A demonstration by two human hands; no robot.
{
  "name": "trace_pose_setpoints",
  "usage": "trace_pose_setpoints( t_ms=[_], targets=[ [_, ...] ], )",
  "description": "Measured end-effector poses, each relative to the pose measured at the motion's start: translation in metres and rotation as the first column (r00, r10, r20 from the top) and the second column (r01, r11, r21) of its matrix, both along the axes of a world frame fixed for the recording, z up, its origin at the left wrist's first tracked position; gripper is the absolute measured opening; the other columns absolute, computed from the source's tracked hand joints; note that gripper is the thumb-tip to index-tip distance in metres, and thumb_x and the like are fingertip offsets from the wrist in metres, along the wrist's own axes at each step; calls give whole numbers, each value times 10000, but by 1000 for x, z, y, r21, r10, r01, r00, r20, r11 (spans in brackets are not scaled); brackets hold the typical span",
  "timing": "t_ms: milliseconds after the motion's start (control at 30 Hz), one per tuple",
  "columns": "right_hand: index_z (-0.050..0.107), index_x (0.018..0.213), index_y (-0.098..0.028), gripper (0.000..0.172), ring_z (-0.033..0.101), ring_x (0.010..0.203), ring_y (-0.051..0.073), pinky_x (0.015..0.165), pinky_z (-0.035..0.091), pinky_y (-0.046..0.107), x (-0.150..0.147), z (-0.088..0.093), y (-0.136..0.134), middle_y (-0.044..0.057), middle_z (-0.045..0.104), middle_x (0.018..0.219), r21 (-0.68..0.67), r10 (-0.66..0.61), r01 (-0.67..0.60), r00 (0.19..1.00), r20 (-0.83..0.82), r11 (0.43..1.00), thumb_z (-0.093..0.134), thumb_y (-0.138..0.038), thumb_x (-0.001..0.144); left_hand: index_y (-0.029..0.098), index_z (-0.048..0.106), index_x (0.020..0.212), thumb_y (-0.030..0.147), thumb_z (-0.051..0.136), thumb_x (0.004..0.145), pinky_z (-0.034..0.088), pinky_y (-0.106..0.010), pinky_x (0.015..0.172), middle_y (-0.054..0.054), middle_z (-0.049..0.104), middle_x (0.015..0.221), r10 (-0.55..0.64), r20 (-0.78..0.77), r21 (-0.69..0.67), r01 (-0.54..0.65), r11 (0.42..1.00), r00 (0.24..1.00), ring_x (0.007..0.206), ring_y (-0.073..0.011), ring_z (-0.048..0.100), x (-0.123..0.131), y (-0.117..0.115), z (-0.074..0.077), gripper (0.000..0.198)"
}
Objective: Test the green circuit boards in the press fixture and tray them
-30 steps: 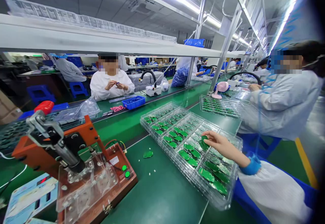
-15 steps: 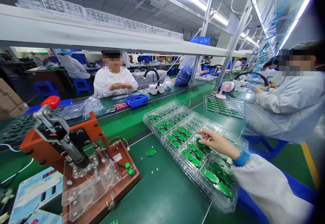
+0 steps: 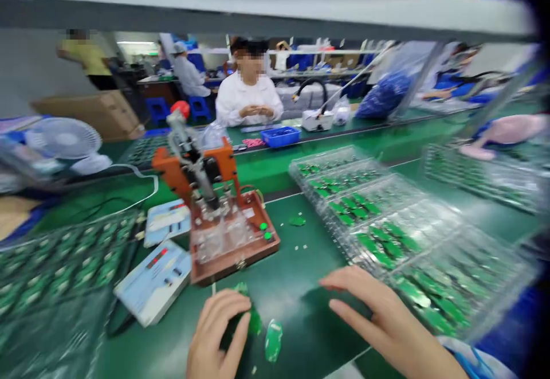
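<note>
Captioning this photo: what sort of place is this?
Probably an electronics assembly line: clear trays of green circuit boards, an orange press fixture, and a white-smocked worker across the green bench.

Bright, even light is spread across the scene, and the whole picture is softened by motion blur. Faint, soft shadows are cast on the green bench (image 3: 301, 310) beneath the left hand (image 3: 215, 333) and the right hand (image 3: 387, 321), both of which are blurred, in front of the orange press (image 3: 219, 167). A pale sheen of glare is seen on the bench just below the press, and glints are thrown back by the plastic trays (image 3: 408, 235) to its right. Above the press, the white shelf (image 3: 258, 0) is smeared into a broad pale band. To its left, the fan (image 3: 64, 138) is stretched and out of focus, while the far right edge is darkened.
</note>
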State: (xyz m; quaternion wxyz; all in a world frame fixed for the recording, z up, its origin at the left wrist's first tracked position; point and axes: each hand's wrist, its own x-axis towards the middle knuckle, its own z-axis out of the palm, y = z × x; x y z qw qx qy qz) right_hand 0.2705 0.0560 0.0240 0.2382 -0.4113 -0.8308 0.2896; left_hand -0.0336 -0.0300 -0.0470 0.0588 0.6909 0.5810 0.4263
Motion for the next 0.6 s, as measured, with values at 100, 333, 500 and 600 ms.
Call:
trace_pose_setpoints(
  t_ms=[100,333,500,600],
  targets=[
    [647,1182,-338,169,663,1072,226,949,558,355,-29,-34,-16,24,695,1156,-76,139,-139,990,-2,987,554,-355,1042,250,704,957,263,607,984,573,-356,915,-39,727,1032,63,-13,-116,-64,991,998,1065,-221,643,-13,-8,14,102],
    [640,1143,-257,232,663,1072,276,877,576,403,-71,-68,-38,81,666,1203,68,198,-203,978,69,977,710,-258,923,267,728,1062,255,621,989,554,-455,963,-46,716,1143,39,-106,-299,-69,952,994,1128,-256,605,-12,-22,16,131],
    [645,1122,-245,355,658,1063,300,849,566,423,-81,-72,-42,89,663,1193,98,218,-234,965,147,967,817,-200,816,252,733,1121,221,606,987,544,-515,990,-64,693,1238,45,-198,-312,-107,944,979,1183,-285,583,-8,-11,13,187],
    [646,1148,-261,350,648,1101,299,872,559,431,-80,-72,-40,73,668,1219,96,231,-247,960,157,964,778,-162,839,268,729,1141,198,624,974,534,-530,1006,-45,681,1276,-7,-231,-361,-79,929,973,1209,-286,566,-9,-4,17,209]
  ],
)
